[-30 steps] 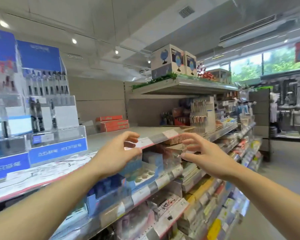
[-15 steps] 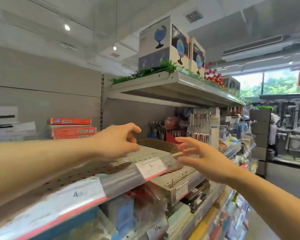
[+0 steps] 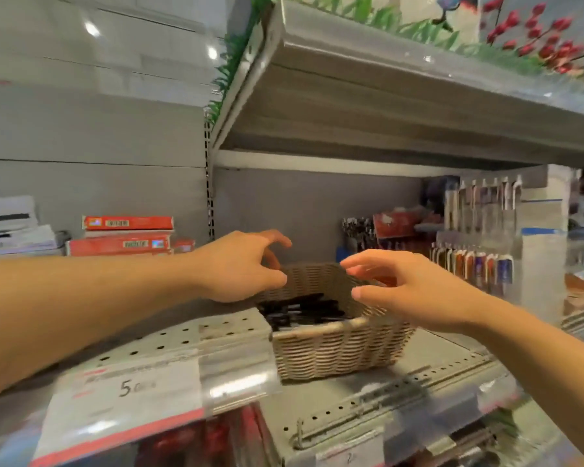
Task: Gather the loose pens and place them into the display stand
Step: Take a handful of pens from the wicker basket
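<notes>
We see one wicker basket (image 3: 334, 348) of dark pens (image 3: 300, 313), too blurred to count, our left hand (image 3: 240, 267) and right hand (image 3: 415, 291) spread empty above it, one shelf tag (image 3: 129, 396) reading "5"

wall (image 3: 81, 129): grey panels; upper shelf (image 3: 402, 106): grey metal | lower shelf (image 3: 435, 352): perforated | ceiling lights (image 3: 91, 28): lit

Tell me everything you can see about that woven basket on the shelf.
The woven basket looks like tan wicker, rectangular, with a thicker rolled rim. It sits upright on the grey perforated shelf, near its front edge. Inside lies a loose heap of dark pens. The left hand hovers at its back left corner and the right hand over its right side, both with fingers spread; whether either touches the rim cannot be told.
</notes>
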Demonstrator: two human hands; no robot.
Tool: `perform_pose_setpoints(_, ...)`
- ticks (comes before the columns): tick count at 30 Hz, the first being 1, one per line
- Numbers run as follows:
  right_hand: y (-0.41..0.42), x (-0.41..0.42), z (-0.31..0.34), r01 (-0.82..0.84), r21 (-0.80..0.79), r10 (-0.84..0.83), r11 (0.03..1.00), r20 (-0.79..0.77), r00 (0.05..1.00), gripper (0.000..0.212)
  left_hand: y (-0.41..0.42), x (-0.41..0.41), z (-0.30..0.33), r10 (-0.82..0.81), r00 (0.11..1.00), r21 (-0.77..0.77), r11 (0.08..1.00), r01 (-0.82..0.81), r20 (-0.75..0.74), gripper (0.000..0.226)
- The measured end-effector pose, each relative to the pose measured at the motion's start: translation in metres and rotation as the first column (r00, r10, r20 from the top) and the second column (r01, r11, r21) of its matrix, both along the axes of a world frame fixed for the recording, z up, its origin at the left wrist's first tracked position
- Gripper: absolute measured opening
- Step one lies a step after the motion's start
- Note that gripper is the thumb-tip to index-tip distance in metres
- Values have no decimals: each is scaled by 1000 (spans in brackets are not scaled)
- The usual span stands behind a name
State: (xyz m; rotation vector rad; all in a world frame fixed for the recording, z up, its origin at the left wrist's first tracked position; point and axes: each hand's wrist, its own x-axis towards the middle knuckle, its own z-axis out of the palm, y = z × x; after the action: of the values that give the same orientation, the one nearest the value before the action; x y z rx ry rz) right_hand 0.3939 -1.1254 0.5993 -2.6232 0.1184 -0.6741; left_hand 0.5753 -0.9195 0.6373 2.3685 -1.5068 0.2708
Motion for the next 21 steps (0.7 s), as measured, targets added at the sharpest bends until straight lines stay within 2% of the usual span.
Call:
perform_pose_setpoints(3,-39,16,12,-97,-45,93,994,-77,993,32,-35,7,3,114,993,41,993,-113,-17,52)
perform_pose_setpoints(6,-67,44,18,-191,-45,184,981,-121,975,41,-68,18,-6,196,981,122,973,-195,4,51)
perform_pose_setpoints(9,-88,74,21,-270,-80,237,960,-284,929,54,-93,32,-18,194,978,244,947,-207,77,54)
perform_pose_setpoints(12,-102,109,28,-319,-73,265,945,-400,877,59,-114,60,-29,188,973,310,924,-221,136,37)
perform_pose_setpoints(15,-106,151,30,-340,-90,286,936,-369,884,59,-127,88,-35,218,965,355,899,-256,144,14)
perform_pose_setpoints(19,-108,192,15,-337,-222,241,915,-371,897,61,-139,111,-44,245,958,505,815,-285,145,12)
perform_pose_setpoints(21,-114,198,5,-343,-229,239,911,-385,891,63,-142,118,-49,239,958,591,754,-286,159,24)
